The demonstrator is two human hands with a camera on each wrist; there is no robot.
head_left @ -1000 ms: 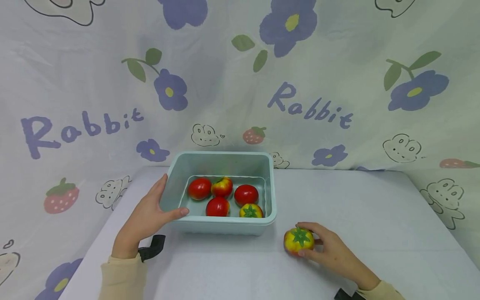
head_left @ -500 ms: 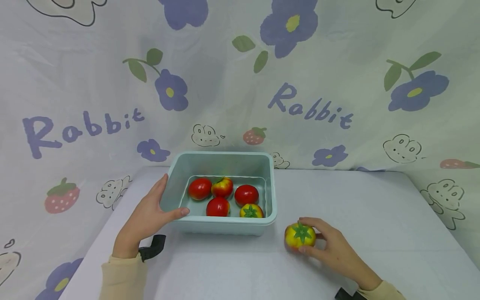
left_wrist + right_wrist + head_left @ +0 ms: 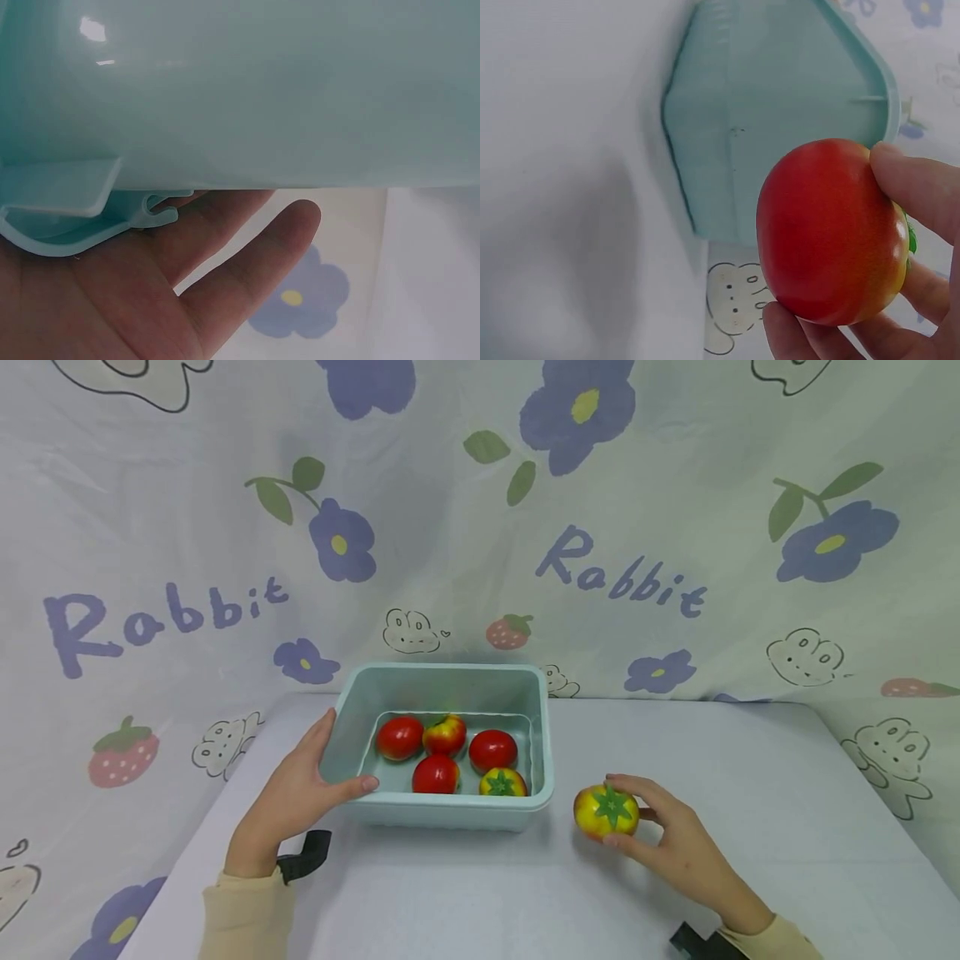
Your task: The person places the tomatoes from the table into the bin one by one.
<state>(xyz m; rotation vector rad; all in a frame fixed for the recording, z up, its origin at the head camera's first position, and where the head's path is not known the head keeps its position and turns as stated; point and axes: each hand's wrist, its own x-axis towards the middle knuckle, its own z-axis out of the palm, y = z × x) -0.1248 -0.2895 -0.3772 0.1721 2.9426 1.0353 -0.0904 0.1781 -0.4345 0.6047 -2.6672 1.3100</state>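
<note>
A pale green plastic storage box (image 3: 442,812) stands on the white table, with several tomatoes on its floor, some red (image 3: 492,751) and one yellow with a green star-shaped top (image 3: 503,782). My left hand (image 3: 296,797) holds the box at its front left corner, thumb over the rim and fingers along the outer side. In the left wrist view, two fingers (image 3: 247,277) extend below the rim. Right of the box, my right hand (image 3: 678,839) grips a red and yellow tomato (image 3: 606,812) between thumb and fingers. The right wrist view shows its smooth red underside (image 3: 825,232), raised off the table.
Behind the table hangs a white cloth (image 3: 465,552) printed with flowers, rabbits and lettering. The white tabletop (image 3: 750,777) stretches to the right of the box and in front of it. A black strap (image 3: 303,856) is on the left wrist.
My right hand has lifted the tomato off the table, and both have shifted slightly up and right in the head view. The left hand and the box have stayed put.
</note>
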